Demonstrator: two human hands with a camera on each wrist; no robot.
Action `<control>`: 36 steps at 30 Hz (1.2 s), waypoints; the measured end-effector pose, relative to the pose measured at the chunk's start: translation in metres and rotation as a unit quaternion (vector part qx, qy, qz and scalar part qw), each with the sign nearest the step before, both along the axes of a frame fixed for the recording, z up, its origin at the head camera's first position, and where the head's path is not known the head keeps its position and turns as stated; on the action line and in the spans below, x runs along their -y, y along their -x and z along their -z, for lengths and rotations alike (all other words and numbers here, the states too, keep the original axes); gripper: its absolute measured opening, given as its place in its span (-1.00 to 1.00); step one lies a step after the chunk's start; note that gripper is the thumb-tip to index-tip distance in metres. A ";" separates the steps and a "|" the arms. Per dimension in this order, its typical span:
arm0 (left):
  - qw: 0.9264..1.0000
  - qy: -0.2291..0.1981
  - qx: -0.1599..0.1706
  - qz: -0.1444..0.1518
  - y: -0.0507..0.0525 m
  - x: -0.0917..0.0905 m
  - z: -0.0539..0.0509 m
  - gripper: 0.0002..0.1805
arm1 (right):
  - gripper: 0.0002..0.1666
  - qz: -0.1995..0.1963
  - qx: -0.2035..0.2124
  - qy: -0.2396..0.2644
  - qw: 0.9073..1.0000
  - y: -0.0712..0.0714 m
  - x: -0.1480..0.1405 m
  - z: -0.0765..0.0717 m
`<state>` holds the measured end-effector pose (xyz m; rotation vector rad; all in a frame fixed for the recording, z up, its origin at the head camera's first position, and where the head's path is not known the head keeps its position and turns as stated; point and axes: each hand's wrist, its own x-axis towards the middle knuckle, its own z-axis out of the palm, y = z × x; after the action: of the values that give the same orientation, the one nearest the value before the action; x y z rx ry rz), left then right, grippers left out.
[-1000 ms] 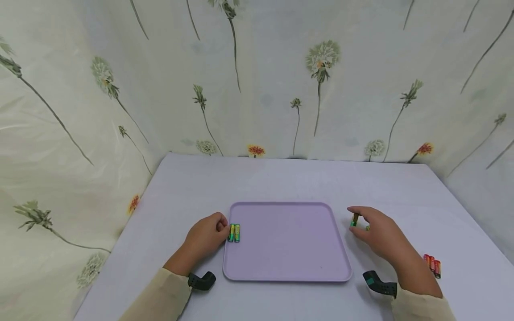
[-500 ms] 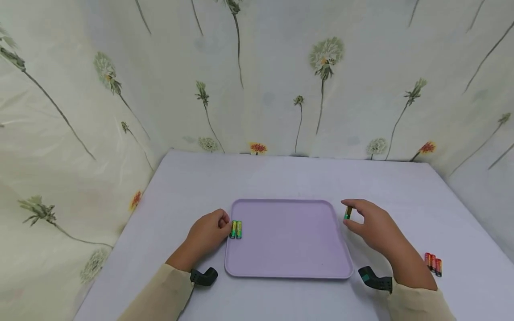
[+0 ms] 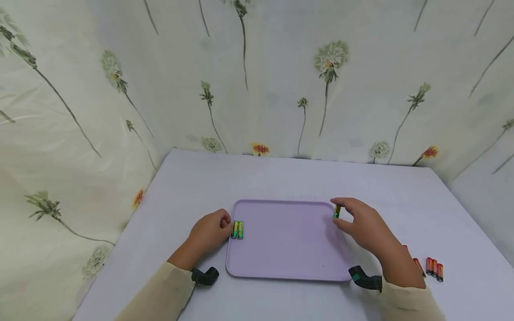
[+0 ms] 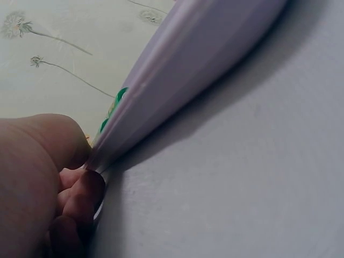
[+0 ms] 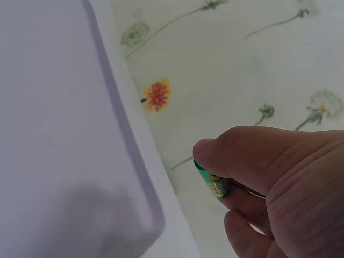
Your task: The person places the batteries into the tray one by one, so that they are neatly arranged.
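Note:
A lilac tray (image 3: 289, 243) lies on the table, and two green-yellow AA-size batteries (image 3: 240, 230) rest side by side along its left edge. My left hand (image 3: 210, 229) pinches the tray's left rim, thumb above and curled fingers at its underside in the left wrist view, where the tray's side (image 4: 177, 86) shows large. Over the tray's right edge, my right hand (image 3: 367, 225) holds one green battery (image 3: 337, 211) upright between thumb and fingers. Its green end (image 5: 213, 184) shows under the thumb in the right wrist view; the rest is covered.
Several red batteries (image 3: 435, 269) lie on the table at the right. More red ones (image 3: 419, 266) lie beside the right forearm, partly hidden by it. A floral-patterned sheet (image 3: 273, 80) hangs behind the white table (image 3: 297, 178).
My right hand has carried the green battery leftward from the table to above the tray's right edge. More red batteries have come into sight beside the forearm. The left hand stays at the rim.

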<state>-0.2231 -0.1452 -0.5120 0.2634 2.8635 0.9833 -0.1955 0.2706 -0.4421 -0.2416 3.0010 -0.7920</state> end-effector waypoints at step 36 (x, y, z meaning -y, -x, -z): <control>1.000 0.004 0.000 -0.002 -0.001 0.000 -0.001 -0.88 | -0.38 -0.054 -0.028 0.039 0.997 0.020 0.063 -0.005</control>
<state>-0.2221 -0.1449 -0.5109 0.2572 2.8690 0.9737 -0.2157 0.2077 -0.4375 -0.4316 2.9818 -0.9062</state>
